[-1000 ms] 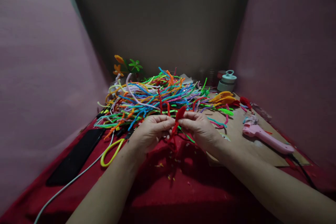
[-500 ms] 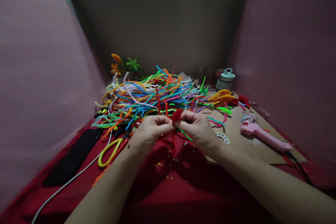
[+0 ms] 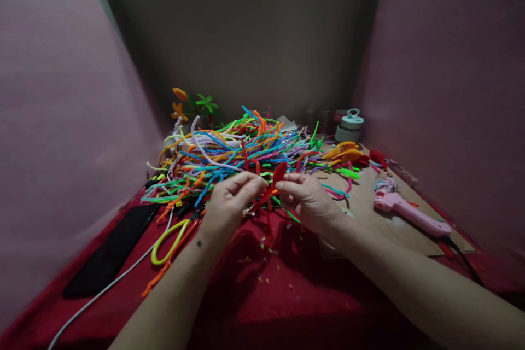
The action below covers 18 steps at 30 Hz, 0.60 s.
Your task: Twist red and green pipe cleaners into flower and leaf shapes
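Both my hands meet over a red cloth [image 3: 279, 295], just in front of a big heap of many-coloured pipe cleaners [image 3: 238, 147]. A bent red pipe cleaner [image 3: 273, 186] runs between them, its looped tip sticking up above the fingers. My left hand [image 3: 229, 199] pinches its lower part with curled fingers. The thumb and fingers of my right hand [image 3: 309, 199] are pinched on it near the loop.
A pink glue gun [image 3: 404, 210] lies on a cardboard sheet [image 3: 394, 229] at the right, with orange and red shaped pieces [image 3: 348, 152] behind it. A pale green round container [image 3: 350, 126] stands at the back. Yellow-handled scissors [image 3: 170, 235], a dark phone [image 3: 110, 251] and a white cable [image 3: 102, 290] lie at the left.
My hands have drawn a little apart and the red pipe cleaner now slants between them, its loop tilted to the right. The view has drifted slightly.
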Each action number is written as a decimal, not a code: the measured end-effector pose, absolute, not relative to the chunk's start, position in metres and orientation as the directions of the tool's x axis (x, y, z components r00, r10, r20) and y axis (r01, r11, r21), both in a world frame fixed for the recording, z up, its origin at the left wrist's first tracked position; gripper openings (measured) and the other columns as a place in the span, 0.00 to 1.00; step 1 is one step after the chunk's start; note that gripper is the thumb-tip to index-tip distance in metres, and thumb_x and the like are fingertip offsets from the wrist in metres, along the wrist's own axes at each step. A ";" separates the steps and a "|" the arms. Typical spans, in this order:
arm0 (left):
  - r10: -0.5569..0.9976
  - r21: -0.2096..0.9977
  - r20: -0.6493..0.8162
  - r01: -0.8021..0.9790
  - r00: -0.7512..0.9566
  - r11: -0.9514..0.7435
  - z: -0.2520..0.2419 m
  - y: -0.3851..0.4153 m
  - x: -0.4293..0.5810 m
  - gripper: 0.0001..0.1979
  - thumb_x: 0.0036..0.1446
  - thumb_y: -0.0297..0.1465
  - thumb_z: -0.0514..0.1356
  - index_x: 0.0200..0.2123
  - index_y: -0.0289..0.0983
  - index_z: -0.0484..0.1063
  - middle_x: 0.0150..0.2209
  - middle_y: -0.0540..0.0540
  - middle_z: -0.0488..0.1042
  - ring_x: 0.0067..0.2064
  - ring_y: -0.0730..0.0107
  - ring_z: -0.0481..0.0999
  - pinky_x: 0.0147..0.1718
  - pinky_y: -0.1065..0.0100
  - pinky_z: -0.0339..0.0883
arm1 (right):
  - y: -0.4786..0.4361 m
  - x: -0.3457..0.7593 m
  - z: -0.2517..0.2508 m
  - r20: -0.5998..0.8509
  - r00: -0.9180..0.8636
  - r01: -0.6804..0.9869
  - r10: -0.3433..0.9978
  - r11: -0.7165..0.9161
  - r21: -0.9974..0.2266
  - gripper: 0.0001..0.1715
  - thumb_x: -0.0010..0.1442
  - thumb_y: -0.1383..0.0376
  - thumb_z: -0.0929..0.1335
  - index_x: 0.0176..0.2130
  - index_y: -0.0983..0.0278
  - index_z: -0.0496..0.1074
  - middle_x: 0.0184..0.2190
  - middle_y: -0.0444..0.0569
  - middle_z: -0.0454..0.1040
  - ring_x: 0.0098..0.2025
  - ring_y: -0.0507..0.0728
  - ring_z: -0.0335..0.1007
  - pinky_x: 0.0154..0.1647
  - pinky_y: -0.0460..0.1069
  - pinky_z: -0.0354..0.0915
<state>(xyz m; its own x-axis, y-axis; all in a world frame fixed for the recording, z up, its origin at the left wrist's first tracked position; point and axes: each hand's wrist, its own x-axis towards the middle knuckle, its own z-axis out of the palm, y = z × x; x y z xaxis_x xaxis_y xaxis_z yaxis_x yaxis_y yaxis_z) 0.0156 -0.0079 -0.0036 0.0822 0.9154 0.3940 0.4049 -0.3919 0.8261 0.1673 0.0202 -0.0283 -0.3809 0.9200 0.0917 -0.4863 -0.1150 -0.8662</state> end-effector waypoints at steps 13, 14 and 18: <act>0.824 0.945 -0.193 -0.125 0.532 0.302 -0.002 -0.006 0.006 0.13 0.50 0.35 0.59 0.28 0.30 0.75 0.20 0.45 0.73 0.19 0.76 0.68 0.19 0.75 0.59 | 0.016 0.174 -0.020 0.131 -0.523 -0.433 0.842 -0.131 -0.892 0.11 0.46 0.67 0.70 0.21 0.67 0.64 0.15 0.38 0.60 0.17 0.44 0.52 0.19 0.43 0.46; 0.828 0.955 -0.194 -0.093 0.526 0.283 -0.001 -0.006 0.005 0.12 0.50 0.36 0.59 0.28 0.30 0.75 0.20 0.45 0.72 0.18 0.76 0.68 0.19 0.75 0.59 | 0.015 0.174 -0.020 0.134 -0.513 -0.418 0.848 -0.110 -0.902 0.11 0.46 0.66 0.70 0.21 0.67 0.64 0.15 0.38 0.60 0.17 0.44 0.51 0.19 0.44 0.46; 0.949 0.958 -0.001 0.272 0.315 -0.089 -0.002 -0.009 0.012 0.13 0.52 0.35 0.57 0.24 0.33 0.73 0.20 0.47 0.72 0.20 0.76 0.66 0.21 0.73 0.57 | 0.013 0.170 -0.022 0.155 -0.365 -0.362 0.918 0.013 -0.932 0.10 0.47 0.65 0.70 0.22 0.67 0.65 0.17 0.39 0.62 0.18 0.45 0.51 0.21 0.44 0.48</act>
<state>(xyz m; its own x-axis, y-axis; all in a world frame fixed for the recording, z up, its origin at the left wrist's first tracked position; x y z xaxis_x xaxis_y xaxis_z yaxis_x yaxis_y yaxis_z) 0.0120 -0.0092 -0.0015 0.3146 0.9492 -0.0015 0.2724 -0.0888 0.9581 0.1702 0.0130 -0.0223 -0.3651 0.9180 0.1551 -0.3621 0.0135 -0.9320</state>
